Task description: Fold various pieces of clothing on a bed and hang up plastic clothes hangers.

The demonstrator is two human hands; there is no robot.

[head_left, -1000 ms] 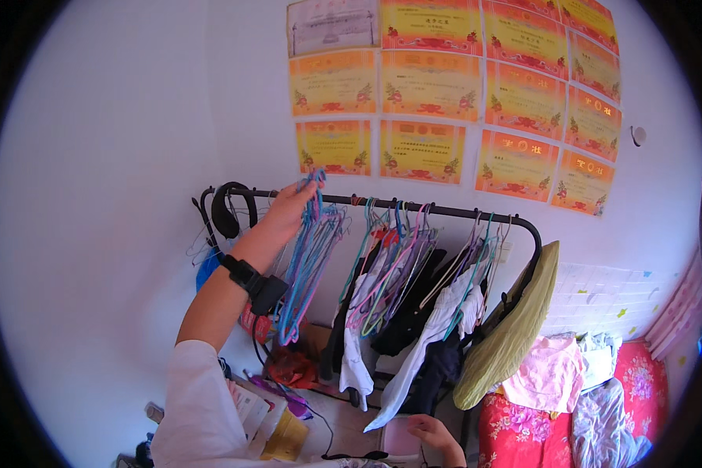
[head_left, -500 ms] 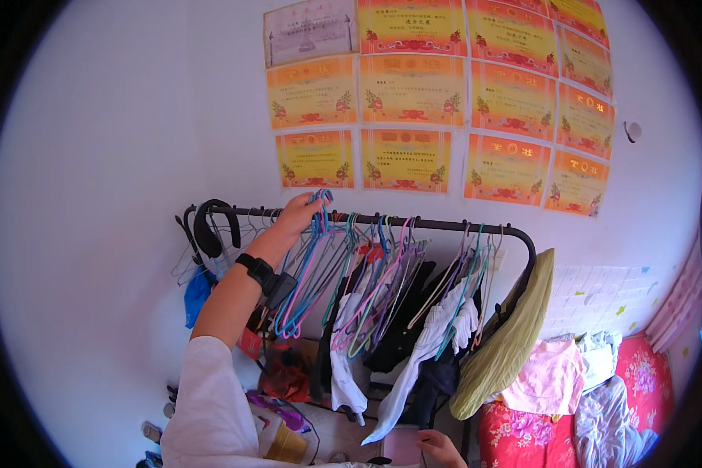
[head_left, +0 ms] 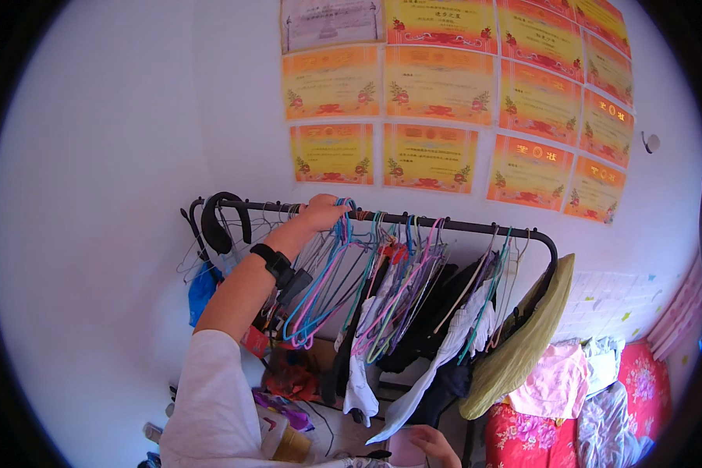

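A black clothes rack stands along the wall, hung with many hangers. My left hand is at its top rail, fingers closed around the hooks of several blue and pink hangers that carry no clothes. A black watch is on my left wrist. Right of that bunch hang more coloured hangers and garments, among them a pale striped shirt and dark clothes. My right hand shows low at the bottom edge, below the shirt, with its fingers loosely apart and nothing seen in them.
A black curved neck-pillow-like item and a blue bag hang at the rack's left end. An olive cloth cover drapes its right end. At right, a red floral bed holds clothes. Certificates cover the wall.
The view has shifted, so the rack and wall sit farther right in the picture. My left hand stays on the hanger hooks at the rail. My right hand's fingers look more extended.
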